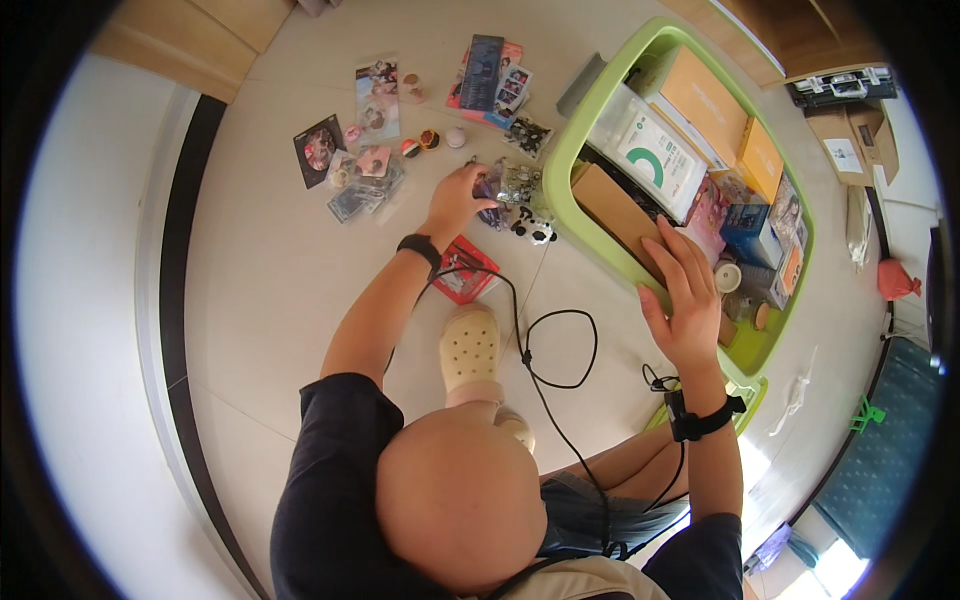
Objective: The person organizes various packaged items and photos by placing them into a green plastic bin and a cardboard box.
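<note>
My left hand (460,205) is over the floor, thumb and forefinger closed around a small purple item (487,190) whose kind I cannot make out. Beside it are a clear bag of small pieces (519,183) and a black-and-white panda figure (534,227). My right hand (688,300) lies across the near rim of a green plastic bin (562,190). Its fingers are stretched out over a flat brown cardboard piece (620,215) inside, and its thumb is apart, by the rim. A red packet (465,270) lies below my left wrist.
Orange boxes (705,100), a white pack (655,155) and a blue box (748,232) fill the bin. Cards (482,72), a photo packet (378,95), a dark picture card (320,150) and round badges lie on the floor. A black cable (540,385) loops between my arms.
</note>
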Demonstrator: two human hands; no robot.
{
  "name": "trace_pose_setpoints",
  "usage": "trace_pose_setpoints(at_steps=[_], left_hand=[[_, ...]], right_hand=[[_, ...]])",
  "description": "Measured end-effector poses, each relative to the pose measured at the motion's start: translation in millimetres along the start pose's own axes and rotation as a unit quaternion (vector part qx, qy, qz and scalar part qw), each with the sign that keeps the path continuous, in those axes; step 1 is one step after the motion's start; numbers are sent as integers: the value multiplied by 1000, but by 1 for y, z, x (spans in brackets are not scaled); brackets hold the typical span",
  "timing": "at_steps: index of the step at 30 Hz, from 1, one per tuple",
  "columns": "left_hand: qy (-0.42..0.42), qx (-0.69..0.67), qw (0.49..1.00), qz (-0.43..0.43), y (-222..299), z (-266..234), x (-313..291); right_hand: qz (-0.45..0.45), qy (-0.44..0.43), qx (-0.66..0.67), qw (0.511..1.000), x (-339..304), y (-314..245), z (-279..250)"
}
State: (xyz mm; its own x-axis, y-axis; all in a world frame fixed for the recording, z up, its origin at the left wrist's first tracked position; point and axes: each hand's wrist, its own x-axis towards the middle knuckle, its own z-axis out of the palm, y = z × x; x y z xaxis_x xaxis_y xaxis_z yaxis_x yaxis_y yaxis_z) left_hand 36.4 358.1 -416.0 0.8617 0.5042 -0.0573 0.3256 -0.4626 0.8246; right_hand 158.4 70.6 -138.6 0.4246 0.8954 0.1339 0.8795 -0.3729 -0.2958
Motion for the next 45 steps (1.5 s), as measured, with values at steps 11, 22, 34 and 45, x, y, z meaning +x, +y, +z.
trace_pose_setpoints(at_steps=[11, 22, 34, 45], left_hand=[[-92, 192, 977, 14, 12, 11, 51], [13, -249, 959, -134, 11, -20, -23], [-20, -689, 662, -295, 109, -62, -165], [111, -767, 564, -286, 88, -61, -161]], right_hand=[[6, 12, 28, 1000, 1, 10, 2], [-17, 73, 43, 996, 14, 10, -4], [-103, -59, 10, 993, 15, -136, 125], [-74, -55, 70, 993, 32, -164, 185]])
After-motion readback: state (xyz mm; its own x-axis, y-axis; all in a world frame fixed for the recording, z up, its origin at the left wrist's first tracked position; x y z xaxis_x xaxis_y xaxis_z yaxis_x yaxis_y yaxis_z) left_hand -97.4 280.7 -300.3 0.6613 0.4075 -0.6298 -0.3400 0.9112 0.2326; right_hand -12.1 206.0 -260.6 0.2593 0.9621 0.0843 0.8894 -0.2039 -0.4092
